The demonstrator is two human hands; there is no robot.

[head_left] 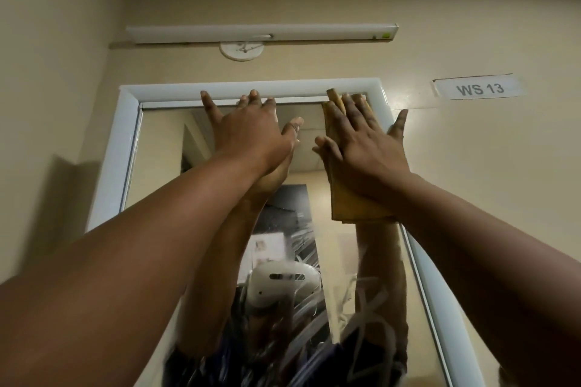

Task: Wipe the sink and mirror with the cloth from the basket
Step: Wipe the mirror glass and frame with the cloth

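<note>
**Inspector:** Location of the folded mustard-yellow cloth (349, 198)?

**Assessor:** Flat against the glass of the white-framed rectangular wall mirror (163, 148), in the corner at two o'clock. Its top edge reaches the frame; its lower edge hangs below the wrist.

**Inspector:** How is it held?

**Assessor:** The right hand (364, 148) lies over it with fingers straight and spread, palm pressing. Nothing is curled round the cloth; it stays up only because it is trapped between palm and glass. In my judgement a flat palm spreads pressure for a broad wiping stroke.

**Inspector:** The other hand?

**Assessor:** The left hand (248, 129) is bare, fingers extended, fingertips on the frame's top rail at twelve o'clock. It holds nothing. I read it as a brace for the high reach.

**Inspector:** Surroundings?

**Assessor:** Above the mirror, at twelve o'clock, a long white tube light fitting (262, 33) with a round white wall plate (241, 50) beneath it. At two o'clock, a paper label reading "WS 13" (476, 88). The sink and basket are out of view.

**Inspector:** Risk?

**Assessor:** If the pressure eases, the unpinched cloth is likely to slide down the glass.
</note>
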